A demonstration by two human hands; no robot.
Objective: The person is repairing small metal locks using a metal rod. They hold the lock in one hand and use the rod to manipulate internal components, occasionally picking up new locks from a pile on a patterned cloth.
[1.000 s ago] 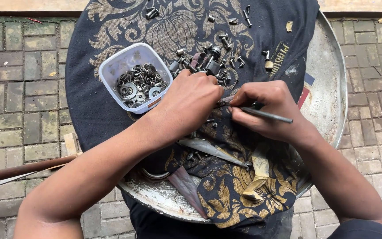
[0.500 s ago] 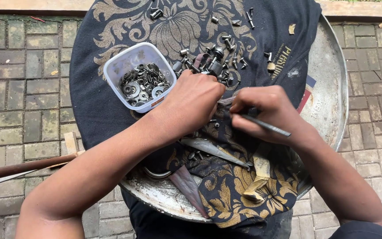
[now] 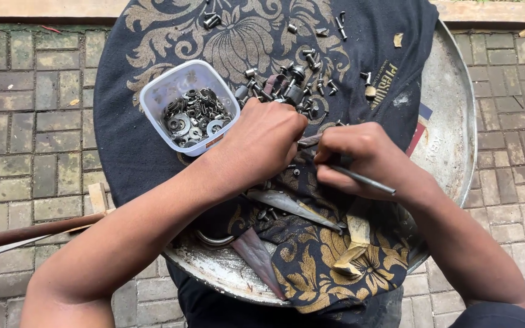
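— Hardly anything has moved since the earlier frame: both hands stay bunched at the middle, and the rod has tipped a little.

— Going left to right?

— Upper left of centre, a plastic tub [image 3: 180, 100] of washers sits on the dark cloth [image 3: 123, 152]. The left hand [image 3: 262, 143] is curled just right of it, touching the loose bolts [image 3: 287, 85]; I cannot tell what it grips. The right hand [image 3: 363, 158] is closed around a thin metal rod [image 3: 363, 180], right of centre.

— How would the rod handle?

— Probably stiff, light and slick; best held near its middle. The metal tray [image 3: 457, 121] lies underneath.
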